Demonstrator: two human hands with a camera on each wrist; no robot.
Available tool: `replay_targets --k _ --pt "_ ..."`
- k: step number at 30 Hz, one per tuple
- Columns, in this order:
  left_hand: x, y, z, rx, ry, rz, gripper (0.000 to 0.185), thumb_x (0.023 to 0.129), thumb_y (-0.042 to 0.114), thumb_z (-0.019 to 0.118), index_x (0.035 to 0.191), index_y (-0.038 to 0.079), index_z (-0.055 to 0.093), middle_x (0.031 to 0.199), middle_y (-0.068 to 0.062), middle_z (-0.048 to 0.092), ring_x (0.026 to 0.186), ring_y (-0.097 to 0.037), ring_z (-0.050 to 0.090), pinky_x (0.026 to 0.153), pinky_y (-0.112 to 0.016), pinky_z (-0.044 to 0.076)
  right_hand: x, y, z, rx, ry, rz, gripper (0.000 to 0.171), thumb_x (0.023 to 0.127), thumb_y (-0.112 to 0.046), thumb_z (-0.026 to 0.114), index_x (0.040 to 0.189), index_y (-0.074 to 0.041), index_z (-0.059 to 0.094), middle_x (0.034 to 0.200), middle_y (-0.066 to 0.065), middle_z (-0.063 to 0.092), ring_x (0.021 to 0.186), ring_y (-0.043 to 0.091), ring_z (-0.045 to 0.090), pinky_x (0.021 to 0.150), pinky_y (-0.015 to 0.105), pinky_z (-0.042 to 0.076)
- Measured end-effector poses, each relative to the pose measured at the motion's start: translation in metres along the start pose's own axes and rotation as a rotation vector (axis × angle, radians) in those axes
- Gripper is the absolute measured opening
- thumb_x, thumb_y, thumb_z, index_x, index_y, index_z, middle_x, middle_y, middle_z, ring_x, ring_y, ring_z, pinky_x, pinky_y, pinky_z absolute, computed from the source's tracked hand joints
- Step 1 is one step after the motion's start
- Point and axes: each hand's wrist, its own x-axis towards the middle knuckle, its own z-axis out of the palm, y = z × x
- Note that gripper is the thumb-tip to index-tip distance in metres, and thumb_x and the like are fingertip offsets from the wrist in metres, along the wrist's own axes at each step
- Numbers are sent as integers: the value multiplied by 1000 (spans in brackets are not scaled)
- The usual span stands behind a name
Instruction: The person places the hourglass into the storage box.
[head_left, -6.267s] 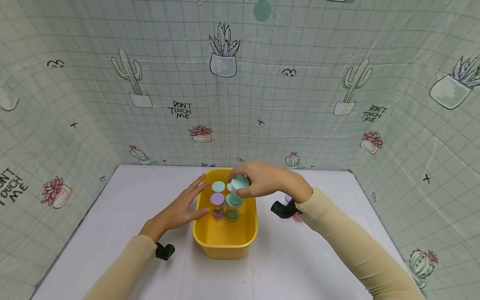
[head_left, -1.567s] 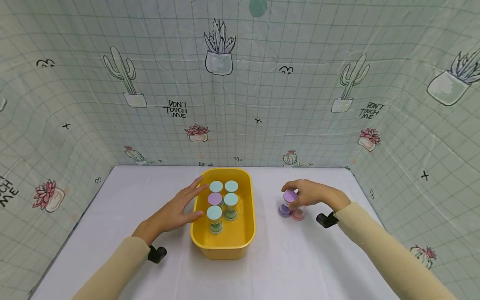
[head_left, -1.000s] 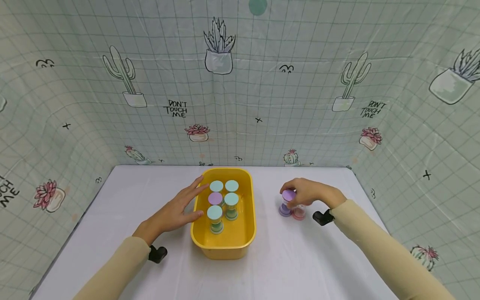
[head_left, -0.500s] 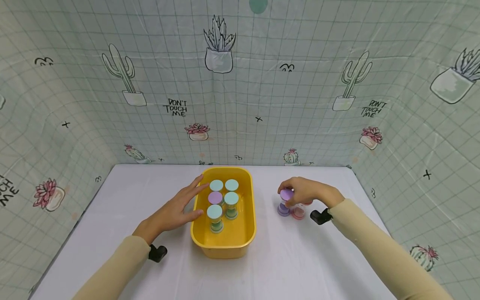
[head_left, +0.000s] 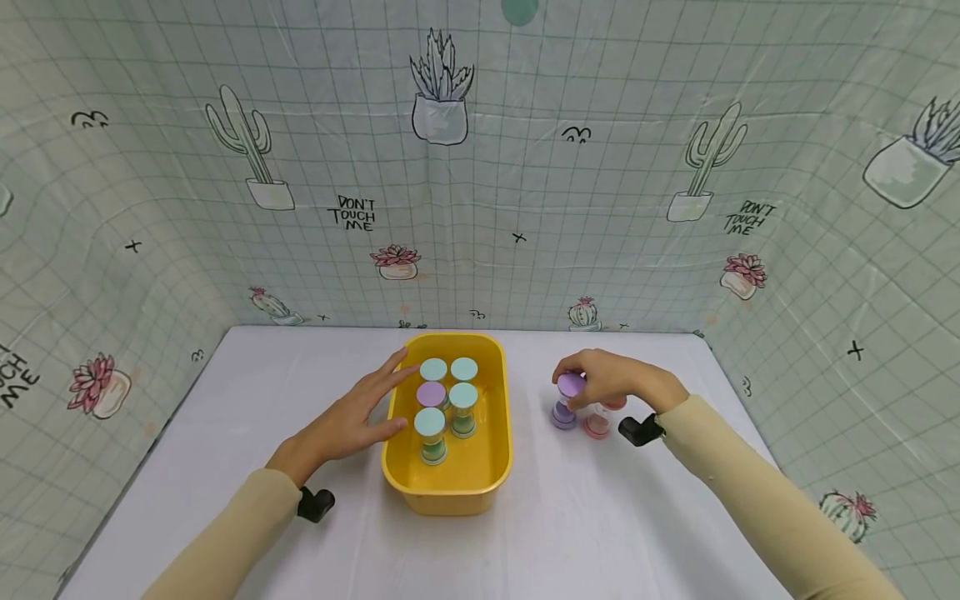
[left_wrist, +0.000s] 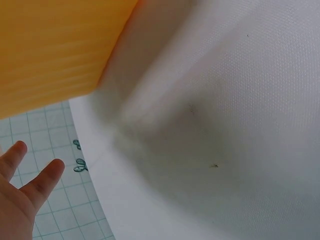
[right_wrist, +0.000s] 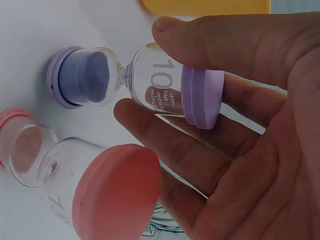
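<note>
Tub (head_left: 495, 467) holds five upright sand timers (head_left: 431, 433), one purple-capped

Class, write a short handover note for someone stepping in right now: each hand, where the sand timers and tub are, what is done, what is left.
Left hand: open, flat against the yellow tub, steadying its left wall.
Right hand: grips the purple sand timer by its top, on the white table right of the tub.
Pink sand timer: stands beside the purple one, untouched.
Done: five timers stand upright in the tub.
Left, probably: the purple and pink timers are not yet in the tub.
</note>
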Motion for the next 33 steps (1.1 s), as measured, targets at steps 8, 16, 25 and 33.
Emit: replay_targets --k 8,16,25,33 --pt "1 0 0 6 6 1 73 97 34 65 162 27 33 175 2 8 156 -40 25 116 -75 28 -2 -7 -3 13 10 -29 37 83 -18 83 117 -12 72 113 4 72 93 16 61 84 31 54" --pt "1 1 0 3 5 -1 73 97 36 65 162 27 34 175 3 8 156 -40 25 116 -75 27 -5 -10 -9 27 55 -88 36 84 -19 81 118 -12 72 109 3 72 90 15 61 82 30 54" --pt "1 1 0 -16 5 1 73 97 37 66 162 24 35 175 5 7 157 -39 23 118 -74 25 -9 -17 -18 100 112 -98 40 88 -21 78 126 -13 69 113 4 70 90 17 59 81 31 55" --pt "1 -1 2 -10 9 1 73 97 40 65 162 25 34 175 5 8 157 -38 23 118 -74 26 -13 -31 -26 187 174 -114 44 90 -22 76 132 -14 66 101 3 69 76 15 58 70 28 52"
